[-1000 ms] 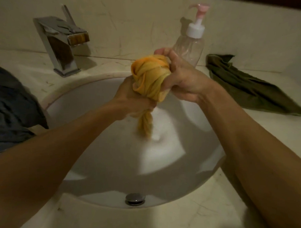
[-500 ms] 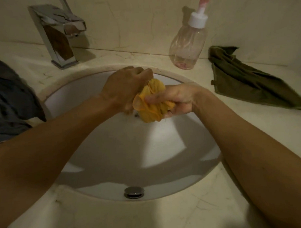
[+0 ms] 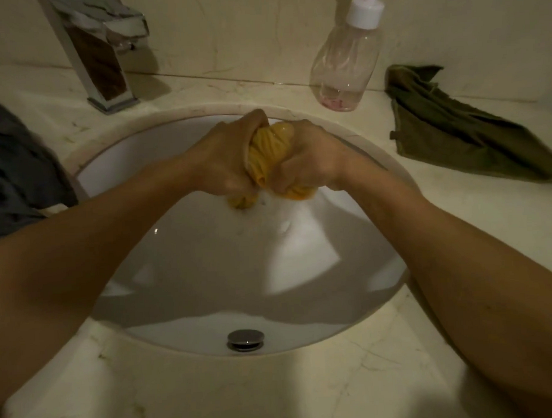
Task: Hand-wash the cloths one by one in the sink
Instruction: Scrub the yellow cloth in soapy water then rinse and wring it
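Observation:
A wet yellow cloth (image 3: 270,146), bunched and twisted, is held over the far half of the white sink (image 3: 208,292). My left hand (image 3: 226,160) grips its left side and my right hand (image 3: 307,159) grips its right side, fists side by side. Ends of the cloth stick out below both fists. A dark green cloth (image 3: 459,130) lies crumpled on the counter to the right. A dark grey cloth (image 3: 20,174) lies at the left edge of the counter.
A chrome tap (image 3: 100,55) stands at the back left, with no water visible from it. A clear pump bottle (image 3: 348,62) with a little pink liquid stands behind the sink. The overflow fitting (image 3: 245,339) sits on the sink's near wall. Marble counter (image 3: 275,393) surrounds the sink.
Both hands have come lower and closer together, from a raised twist with a hanging tail to fists squeezing the bunched yellow cloth side by side.

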Demonstrator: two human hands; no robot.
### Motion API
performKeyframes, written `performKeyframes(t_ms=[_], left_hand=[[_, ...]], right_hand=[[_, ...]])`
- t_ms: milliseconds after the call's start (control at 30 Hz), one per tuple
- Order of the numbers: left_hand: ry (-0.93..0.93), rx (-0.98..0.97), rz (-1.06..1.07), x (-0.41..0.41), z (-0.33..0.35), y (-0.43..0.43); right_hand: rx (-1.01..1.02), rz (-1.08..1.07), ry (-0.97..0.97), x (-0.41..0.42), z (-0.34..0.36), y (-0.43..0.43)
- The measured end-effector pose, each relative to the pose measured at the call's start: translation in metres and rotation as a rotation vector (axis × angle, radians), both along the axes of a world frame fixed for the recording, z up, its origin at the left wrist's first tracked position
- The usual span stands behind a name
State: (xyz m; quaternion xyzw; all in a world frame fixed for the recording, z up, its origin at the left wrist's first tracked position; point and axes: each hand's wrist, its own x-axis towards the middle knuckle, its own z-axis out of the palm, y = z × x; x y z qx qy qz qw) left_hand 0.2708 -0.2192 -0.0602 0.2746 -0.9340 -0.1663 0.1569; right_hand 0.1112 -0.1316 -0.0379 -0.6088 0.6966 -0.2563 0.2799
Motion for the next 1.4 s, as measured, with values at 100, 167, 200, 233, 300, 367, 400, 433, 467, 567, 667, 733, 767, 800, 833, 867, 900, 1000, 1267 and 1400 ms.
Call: performKeyframes(t_ms=[100, 167, 200, 233, 300, 367, 400, 433, 467, 567, 667, 733, 767, 800, 833, 867, 900, 1000, 1267, 1400], left_hand=[[0.17, 0.221, -0.017, 0.005, -0.002, -0.007], [0.189, 0.351, -0.063, 0.008, -0.002, -0.007], [0.183, 0.362, -0.07, 0.009, -0.002, -0.006], [0.185, 0.361, -0.06, 0.01, -0.001, -0.005], [0.242, 0.381, -0.021, 0.01, 0.002, -0.006], [0.336, 0.433, -0.002, 0.01, 0.008, -0.006], [0.372, 0.439, -0.008, 0.01, 0.011, -0.006], [0.402, 0.429, -0.022, 0.01, 0.013, -0.006], [0.423, 0.419, -0.039, 0.009, 0.016, -0.004], [0.473, 0.449, -0.103, 0.007, 0.025, 0.0], [0.505, 0.446, -0.148, 0.008, 0.032, 0.002], [0.504, 0.435, -0.165, 0.009, 0.033, 0.003], [0.499, 0.433, -0.178, 0.01, 0.034, 0.004], [0.482, 0.425, -0.185, 0.011, 0.034, 0.004], [0.445, 0.405, -0.187, 0.012, 0.033, 0.004], [0.377, 0.364, -0.178, 0.013, 0.032, 0.002], [0.28, 0.297, -0.158, 0.015, 0.03, 0.001], [-0.107, 0.047, -0.087, 0.014, 0.021, 0.002], [-0.522, -0.065, 0.132, -0.002, 0.004, 0.005], [-0.451, -0.059, 0.181, -0.003, 0.001, 0.006]], right_hand=[[-0.106, 0.044, 0.029, 0.003, 0.002, 0.0], [-0.112, 0.065, 0.054, 0.006, -0.001, 0.002], [-0.11, 0.068, 0.052, 0.006, -0.003, 0.003], [-0.114, 0.063, 0.041, 0.005, -0.006, 0.003], [-0.081, 0.028, -0.096, -0.001, -0.007, 0.0], [-0.032, 0.025, -0.318, -0.008, -0.006, -0.004], [-0.01, 0.039, -0.419, -0.013, -0.008, -0.006], [0.017, 0.077, -0.491, -0.017, -0.01, -0.007], [0.056, 0.12, -0.537, -0.02, -0.01, -0.007], [0.219, 0.202, -0.633, -0.026, -0.009, -0.001], [0.266, 0.241, -0.765, -0.031, -0.006, 0.001], [0.293, 0.257, -0.79, -0.03, -0.005, 0.003], [0.314, 0.25, -0.769, -0.029, -0.004, 0.003], [0.339, 0.231, -0.727, -0.029, -0.004, 0.003], [0.36, 0.202, -0.669, -0.026, -0.003, 0.002], [0.379, 0.186, -0.603, -0.022, -0.002, 0.002], [0.385, 0.182, -0.532, -0.018, -0.003, 0.002], [0.303, 0.141, -0.215, -0.005, -0.007, 0.003], [0.056, 0.131, 0.38, 0.007, -0.011, 0.003], [-0.013, 0.124, 0.36, 0.0, -0.017, 0.002]])
